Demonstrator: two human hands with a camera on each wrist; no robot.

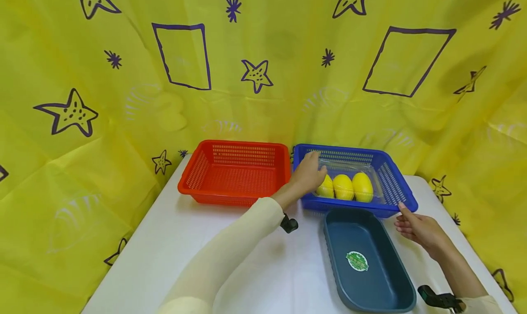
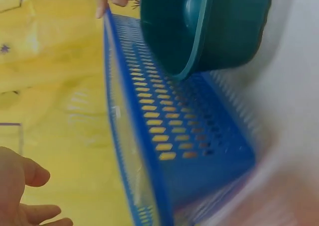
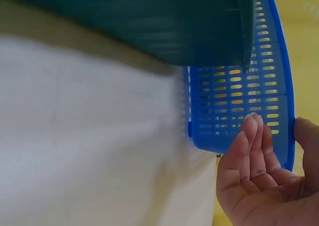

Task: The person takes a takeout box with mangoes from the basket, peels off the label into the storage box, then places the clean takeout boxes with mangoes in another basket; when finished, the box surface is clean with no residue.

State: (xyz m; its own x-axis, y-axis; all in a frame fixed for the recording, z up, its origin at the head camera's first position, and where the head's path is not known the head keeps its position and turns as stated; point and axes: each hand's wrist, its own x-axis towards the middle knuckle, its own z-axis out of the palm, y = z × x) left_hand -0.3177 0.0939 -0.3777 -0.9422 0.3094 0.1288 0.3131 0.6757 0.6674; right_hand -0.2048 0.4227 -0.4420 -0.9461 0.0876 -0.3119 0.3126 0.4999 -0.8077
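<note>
A blue plastic basket stands at the back right. In it lies a clear plastic box with three smooth yellow oval things showing. My left hand is over the basket's left side, next to the leftmost oval. In the left wrist view its thumb and fingers are spread, with nothing between them. My right hand holds the basket's front right corner. In the right wrist view its thumb is on the rim, and the other fingers lie against the outer slotted wall.
A dark teal tub with a round green label stands in front of the blue basket, close to it. Left of the basket is a red slotted basket on the white table. A yellow patterned curtain hangs behind.
</note>
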